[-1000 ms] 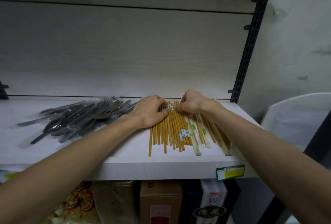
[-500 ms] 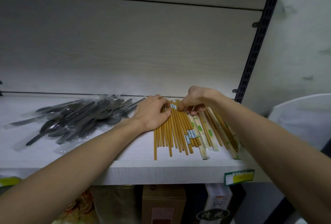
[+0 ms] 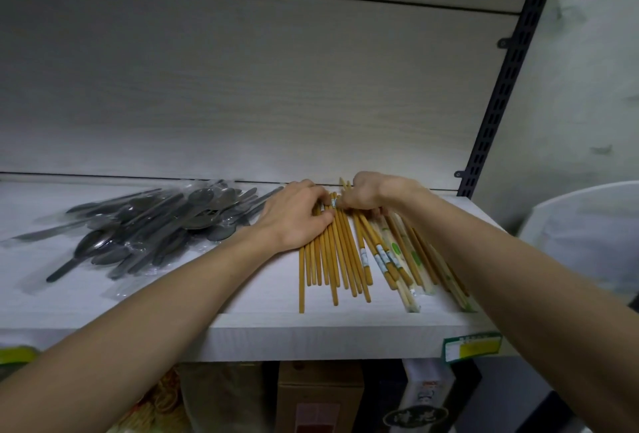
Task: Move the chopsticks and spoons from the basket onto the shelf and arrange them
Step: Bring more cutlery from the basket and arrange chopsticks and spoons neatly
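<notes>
Shelf (image 3: 242, 308): bare strip along the front edge ahead of the items; back panel close behind both hands. Chopsticks (image 3: 342, 259) lie right of centre, long axes running front to back, near ends fanned slightly and stopping short of the edge. Wrapped spoons (image 3: 155, 225) are heaped at left, handles mostly pointing front-left. Left hand (image 3: 294, 218) rests palm-down on the chopsticks' far ends, fingers curled over them. Right hand (image 3: 366, 194) has fingers bent, pinching chopsticks near their far ends.
</notes>
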Motion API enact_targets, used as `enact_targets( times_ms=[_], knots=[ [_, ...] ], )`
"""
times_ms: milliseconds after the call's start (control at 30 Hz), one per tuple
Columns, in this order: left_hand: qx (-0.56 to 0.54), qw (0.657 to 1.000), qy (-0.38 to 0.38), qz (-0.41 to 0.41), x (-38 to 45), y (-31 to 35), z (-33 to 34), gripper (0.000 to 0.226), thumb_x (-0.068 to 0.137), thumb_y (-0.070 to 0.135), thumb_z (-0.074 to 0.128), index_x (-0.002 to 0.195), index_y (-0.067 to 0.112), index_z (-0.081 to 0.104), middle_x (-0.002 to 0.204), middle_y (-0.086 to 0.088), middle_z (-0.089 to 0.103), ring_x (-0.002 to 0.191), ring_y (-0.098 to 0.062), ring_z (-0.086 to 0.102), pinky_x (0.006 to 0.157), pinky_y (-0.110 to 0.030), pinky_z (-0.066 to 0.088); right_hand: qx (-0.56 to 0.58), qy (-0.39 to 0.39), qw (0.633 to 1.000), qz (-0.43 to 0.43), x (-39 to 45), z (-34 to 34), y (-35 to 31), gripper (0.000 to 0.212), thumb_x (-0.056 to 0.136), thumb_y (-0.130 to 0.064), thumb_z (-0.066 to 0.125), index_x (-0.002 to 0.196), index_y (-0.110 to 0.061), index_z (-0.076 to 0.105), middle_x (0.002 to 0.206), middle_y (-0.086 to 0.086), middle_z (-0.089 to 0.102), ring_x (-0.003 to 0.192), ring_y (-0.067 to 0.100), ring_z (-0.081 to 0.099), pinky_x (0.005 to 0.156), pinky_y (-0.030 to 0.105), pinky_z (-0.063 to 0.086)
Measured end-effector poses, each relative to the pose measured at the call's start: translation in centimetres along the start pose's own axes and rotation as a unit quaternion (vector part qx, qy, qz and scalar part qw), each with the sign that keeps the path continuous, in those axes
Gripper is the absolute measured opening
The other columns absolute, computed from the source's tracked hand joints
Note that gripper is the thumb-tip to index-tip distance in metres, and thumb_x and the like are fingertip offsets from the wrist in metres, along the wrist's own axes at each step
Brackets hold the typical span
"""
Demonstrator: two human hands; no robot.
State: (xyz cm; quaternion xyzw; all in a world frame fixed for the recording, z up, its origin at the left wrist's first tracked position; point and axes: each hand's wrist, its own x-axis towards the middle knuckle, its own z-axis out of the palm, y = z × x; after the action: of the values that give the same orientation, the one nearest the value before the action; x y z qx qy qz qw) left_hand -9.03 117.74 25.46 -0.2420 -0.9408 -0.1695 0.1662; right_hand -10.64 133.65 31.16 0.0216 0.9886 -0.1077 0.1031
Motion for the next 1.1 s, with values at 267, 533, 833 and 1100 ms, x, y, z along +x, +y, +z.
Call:
enact_targets(
  times_ms=[267, 533, 833, 1100],
  knots=[
    [0.0, 1.0, -0.002, 0.003, 0.0, 0.0, -0.1, 0.034, 0.096, 0.047, 0.055, 0.119, 0.026, 0.066, 0.12, 0.001, 0.062, 0.113, -0.02, 0.056, 0.091, -0.039, 0.049, 0.101, 0.115, 0.986, -0.066, -1.3, -1.1, 2.3, 0.044, 0.103, -0.043, 0.036, 0.079, -0.011, 0.054, 0.077, 0.007, 0.053, 0.079, 0.027, 0.052, 0.064, 0.033, 0.036],
    [-0.006, 1.0, -0.001, 0.001, 0.0, 0.4, 0.0, 0.029, 0.097, 0.044, 0.055, 0.119, 0.028, 0.066, 0.122, 0.002, 0.063, 0.115, -0.019, 0.056, 0.096, -0.04, 0.048, 0.275, 0.337, 0.89, -0.136, -3.8, -6.0, 5.5, 0.038, 0.103, -0.026, 0.042, 0.071, -0.016, 0.062, 0.057, -0.001, 0.051, 0.053, 0.016, 0.051, 0.054, 0.028, 0.039],
    [-0.017, 1.0, -0.001, -0.008, -0.5, 0.6, 0.0, 0.025, 0.098, 0.044, 0.055, 0.114, 0.029, 0.068, 0.118, 0.004, 0.063, 0.11, -0.017, 0.057, 0.093, -0.038, 0.049, 0.294, 0.485, 0.775, -0.279, -7.6, -3.8, 5.7, 0.042, 0.107, -0.035, 0.045, 0.079, -0.012, 0.067, 0.057, 0.006, 0.064, 0.046, 0.011, 0.063, 0.047, 0.033, 0.052],
    [-0.041, 0.999, 0.005, -0.018, -1.1, 0.5, -0.2, 0.02, 0.097, 0.042, 0.057, 0.11, 0.03, 0.067, 0.115, 0.005, 0.063, 0.108, -0.017, 0.057, 0.094, -0.041, 0.049, 0.034, 0.381, 0.856, -0.347, -7.7, 0.9, 6.1, 0.041, 0.105, -0.043, 0.04, 0.1, -0.014, 0.069, 0.098, -0.004, 0.063, 0.08, 0.009, 0.062, 0.074, 0.028, 0.054]
  ],
)
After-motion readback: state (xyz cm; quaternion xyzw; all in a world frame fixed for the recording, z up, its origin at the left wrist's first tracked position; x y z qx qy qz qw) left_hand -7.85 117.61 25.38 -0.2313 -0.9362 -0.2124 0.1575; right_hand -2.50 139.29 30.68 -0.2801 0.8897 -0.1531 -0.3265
